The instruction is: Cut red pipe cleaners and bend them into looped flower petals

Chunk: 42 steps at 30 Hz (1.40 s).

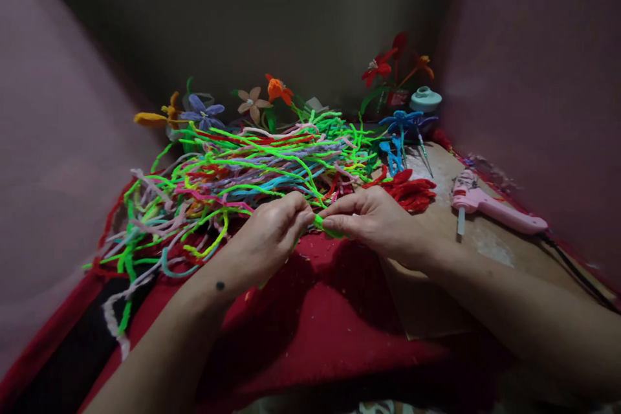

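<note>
Both of my hands meet over the near edge of a heap of coloured pipe cleaners [272, 162]. A bright green pipe cleaner [319, 222] is pinched between them, and part of it curls below my right fingers. My left hand [276, 229] is closed, thumb against the fingers, with the green piece at its tip. My right hand [366, 217] grips the same piece between thumb and forefinger. The fingers cover much of it, so its full shape is hidden. Red fuzzy petal shapes [412, 191] lie just beyond my right hand.
A pink hot glue gun [499, 207] with a glue stick lies on a brown board [439, 291] at right. Behind the heap stand pipe-cleaner flowers, including an orange one [279, 89] and a purple one [202, 113]. A pale teal container [425, 99] sits back right. Red cloth [339, 310] covers the table.
</note>
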Available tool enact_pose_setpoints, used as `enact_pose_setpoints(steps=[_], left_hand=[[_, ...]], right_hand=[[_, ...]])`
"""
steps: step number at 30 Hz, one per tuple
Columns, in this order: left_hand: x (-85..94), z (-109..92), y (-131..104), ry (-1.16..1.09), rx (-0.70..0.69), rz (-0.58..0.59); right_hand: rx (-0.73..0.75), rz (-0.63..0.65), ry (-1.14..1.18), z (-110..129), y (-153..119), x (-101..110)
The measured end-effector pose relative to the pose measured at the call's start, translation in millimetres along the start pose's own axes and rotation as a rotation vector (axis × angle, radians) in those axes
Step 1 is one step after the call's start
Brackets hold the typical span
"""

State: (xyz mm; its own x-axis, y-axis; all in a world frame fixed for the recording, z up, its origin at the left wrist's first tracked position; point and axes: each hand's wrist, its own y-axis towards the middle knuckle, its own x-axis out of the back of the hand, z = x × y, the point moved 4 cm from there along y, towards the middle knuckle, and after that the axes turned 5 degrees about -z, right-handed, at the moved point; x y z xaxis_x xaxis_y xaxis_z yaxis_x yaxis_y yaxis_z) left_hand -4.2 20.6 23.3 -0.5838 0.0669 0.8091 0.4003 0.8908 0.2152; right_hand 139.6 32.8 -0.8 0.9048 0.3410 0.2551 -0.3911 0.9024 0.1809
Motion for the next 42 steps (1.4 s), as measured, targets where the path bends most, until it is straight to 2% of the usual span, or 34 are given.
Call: enact_pose_setpoints(steps=[3,10,15,20,26,30,33,36,38,40,42], left_hand=[[-0.6,0.0,2.2,-0.084,0.063,0.002],[-1.2,-1.7,3.2,-0.315,0.254,0.046],[-7.5,0.5,2.7,-0.428,0.312,0.015],[-11.3,5.2,2.6,-0.323,0.211,-0.105],[-10.1,1.2,0.2,0.084,-0.055,-0.288],[-10.4,-1.9,-0.3,0.138,-0.103,-0.326],[-9.2,2.7,1.3,-0.103,0.029,-0.275],[-13.9,8.1,2.7,-0.496,0.227,-0.091],[-17.2,9.4,2.6,-0.651,0.306,-0.008],[-18.7,11.3,2.3,-0.738,0.353,-0.026],[-20.4,13.7,1.8,-0.814,0.400,-0.092]], right_hand=[[-0.148,0.000,0.055,-3.7,0.0,0.4],[-0.289,-0.018,0.237,-9.0,2.7,-0.1],[-0.267,-0.019,0.269,-12.5,3.0,-2.9],[-0.262,-0.024,0.310,-12.3,0.5,-7.3],[-0.464,0.118,0.618,-24.1,-3.4,-19.2],[-0.456,0.164,0.650,-28.1,-5.1,-23.3],[-0.464,0.145,0.618,-26.7,-5.9,-23.1],[-0.496,0.132,0.650,-24.5,-5.5,-22.3],[-0.515,0.129,0.664,-24.1,-4.9,-21.8],[-0.506,0.146,0.652,-22.8,-4.8,-22.2],[-0.475,0.160,0.614,-20.0,-5.2,-23.1]])
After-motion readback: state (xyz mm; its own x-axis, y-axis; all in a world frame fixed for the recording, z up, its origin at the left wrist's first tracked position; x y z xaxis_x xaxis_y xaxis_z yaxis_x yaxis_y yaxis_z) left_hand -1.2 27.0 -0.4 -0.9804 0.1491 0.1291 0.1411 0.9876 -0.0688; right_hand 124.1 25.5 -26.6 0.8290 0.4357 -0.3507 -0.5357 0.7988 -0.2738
